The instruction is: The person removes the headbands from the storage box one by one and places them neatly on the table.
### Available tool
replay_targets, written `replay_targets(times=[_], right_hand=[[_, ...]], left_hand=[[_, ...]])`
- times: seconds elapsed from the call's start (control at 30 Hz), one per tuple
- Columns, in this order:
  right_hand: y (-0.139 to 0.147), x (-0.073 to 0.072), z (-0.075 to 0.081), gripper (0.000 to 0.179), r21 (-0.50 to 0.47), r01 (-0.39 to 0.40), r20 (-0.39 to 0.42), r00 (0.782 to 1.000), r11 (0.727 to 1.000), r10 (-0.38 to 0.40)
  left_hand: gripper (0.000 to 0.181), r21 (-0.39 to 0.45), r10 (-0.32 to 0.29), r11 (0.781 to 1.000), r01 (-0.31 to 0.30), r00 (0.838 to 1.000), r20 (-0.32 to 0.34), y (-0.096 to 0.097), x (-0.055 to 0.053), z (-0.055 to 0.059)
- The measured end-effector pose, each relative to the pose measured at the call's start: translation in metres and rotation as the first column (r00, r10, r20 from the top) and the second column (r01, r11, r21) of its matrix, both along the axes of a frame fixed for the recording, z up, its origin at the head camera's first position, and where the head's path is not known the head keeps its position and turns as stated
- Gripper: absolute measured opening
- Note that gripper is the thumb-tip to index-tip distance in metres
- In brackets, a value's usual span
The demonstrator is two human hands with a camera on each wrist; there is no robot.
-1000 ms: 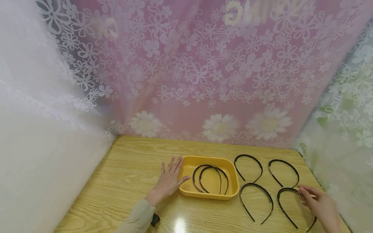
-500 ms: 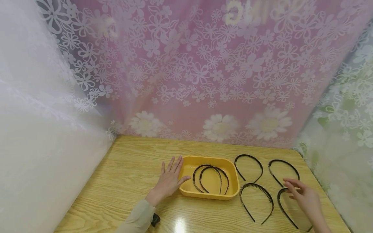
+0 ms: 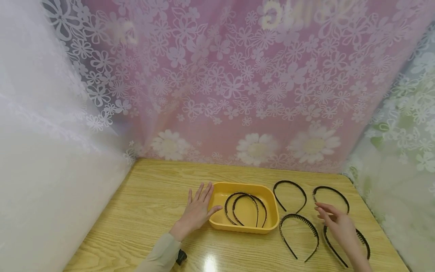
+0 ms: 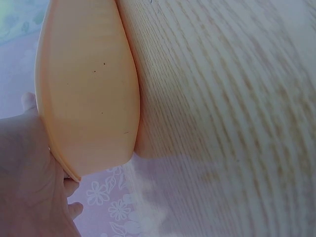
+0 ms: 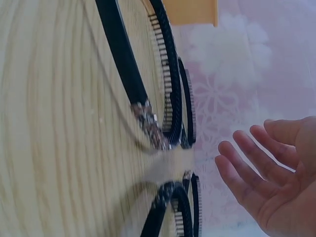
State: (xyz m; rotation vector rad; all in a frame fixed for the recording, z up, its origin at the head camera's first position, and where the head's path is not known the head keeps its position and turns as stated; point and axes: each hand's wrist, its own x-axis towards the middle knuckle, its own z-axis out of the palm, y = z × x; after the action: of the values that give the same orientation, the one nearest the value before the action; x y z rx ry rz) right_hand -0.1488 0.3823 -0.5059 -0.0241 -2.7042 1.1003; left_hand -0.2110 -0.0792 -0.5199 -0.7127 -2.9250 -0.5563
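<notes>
My left hand (image 3: 197, 212) rests on the left rim of a yellow plastic box (image 3: 244, 229), fingers straight and spread, thumb over the edge. In the left wrist view, the hand (image 4: 29, 173) lies along the rim of the box (image 4: 94, 89). Two black toothed headbands (image 3: 229, 198) overlap inside the box. My right hand (image 3: 341, 228) hovers over the lower right headband (image 3: 365, 241), hiding part of it. In the right wrist view, the fingers of this hand (image 5: 276, 182) are loosely bent with nothing in them, apart from the headband (image 5: 173, 89).
Right of the box lie more headbands: one at the back (image 3: 289, 182), one at back right (image 3: 334, 189) and one in front (image 3: 302, 217). A flowered pink curtain (image 3: 217, 94) closes off the rear of the wooden table (image 3: 136, 219).
My right hand has moved left, from the right side of the lower right headband to above its left part. My left hand, the box and the headbands have stayed put.
</notes>
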Motion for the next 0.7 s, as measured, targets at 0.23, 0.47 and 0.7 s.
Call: replay_targets(times=[0.23,0.47,0.7], right_hand=[[-0.019,-0.002,0.005,0.042,0.049,-0.021,0.017,1.000,0.999,0.020],[-0.037,-0.006,0.005,0.041,0.080,-0.068,-0.007,0.998,0.994,0.069],[-0.053,-0.011,0.004,0.040,0.119,-0.176,-0.096,0.977,0.977,0.188]], left_hand=[[0.083,0.010,0.000,1.000,0.000,1.000,-0.002,0.000,0.000,-0.001],[0.083,0.007,0.001,1.000,-0.001,1.000,-0.002,0.000,0.001,0.000],[0.082,0.002,0.000,1.000,0.000,1.000,-0.018,0.000,0.000,-0.001]])
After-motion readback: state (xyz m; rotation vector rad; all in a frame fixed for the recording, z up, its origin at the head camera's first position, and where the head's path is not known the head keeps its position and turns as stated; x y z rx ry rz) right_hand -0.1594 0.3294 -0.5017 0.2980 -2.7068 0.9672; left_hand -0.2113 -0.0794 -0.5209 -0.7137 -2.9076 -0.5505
